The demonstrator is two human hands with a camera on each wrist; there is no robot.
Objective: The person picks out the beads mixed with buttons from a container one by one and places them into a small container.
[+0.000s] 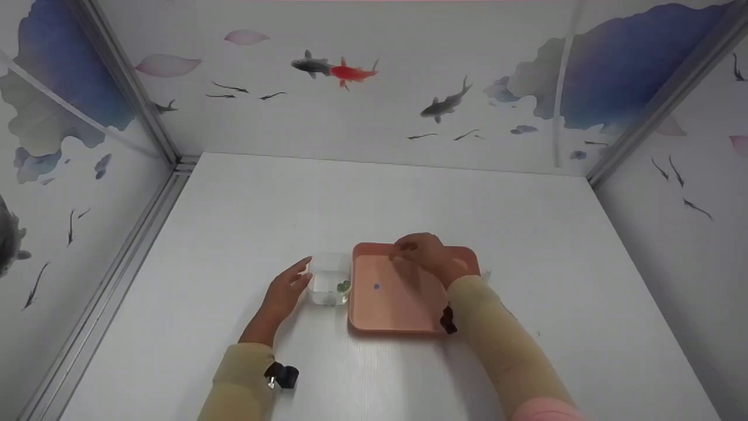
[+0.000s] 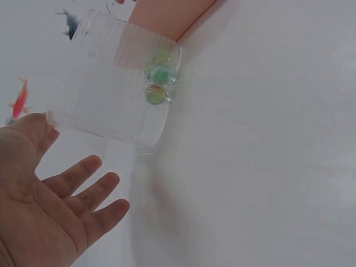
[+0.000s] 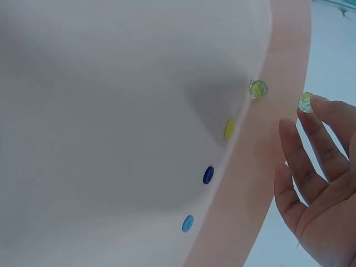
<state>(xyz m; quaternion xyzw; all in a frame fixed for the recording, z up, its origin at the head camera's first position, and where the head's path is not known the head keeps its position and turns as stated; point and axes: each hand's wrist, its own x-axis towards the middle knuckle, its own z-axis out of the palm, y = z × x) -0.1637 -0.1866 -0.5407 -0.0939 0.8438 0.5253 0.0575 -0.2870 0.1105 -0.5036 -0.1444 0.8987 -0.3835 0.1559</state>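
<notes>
In the right wrist view my right hand (image 3: 328,189) pinches a clear glass marble (image 3: 305,102) with a yellow-green swirl between thumb and index finger. It is over the far part of the pink tray (image 1: 374,318). Another marble (image 3: 258,89) lies along the tray's side, in line with a yellow button (image 3: 229,129), a dark blue button (image 3: 208,174) and a light blue button (image 3: 188,223). My left hand (image 1: 286,292) stays beside the clear plastic box (image 2: 105,83), fingers loosely spread, one fingertip right at its rim. Green and yellowish marbles (image 2: 161,75) lie together inside the box.
Box and tray stand side by side on a white table (image 1: 280,199). A white back panel (image 1: 374,117) printed with fish and leaves rises behind, with similar panels at left and right. Metal frame posts (image 1: 131,85) run up the corners.
</notes>
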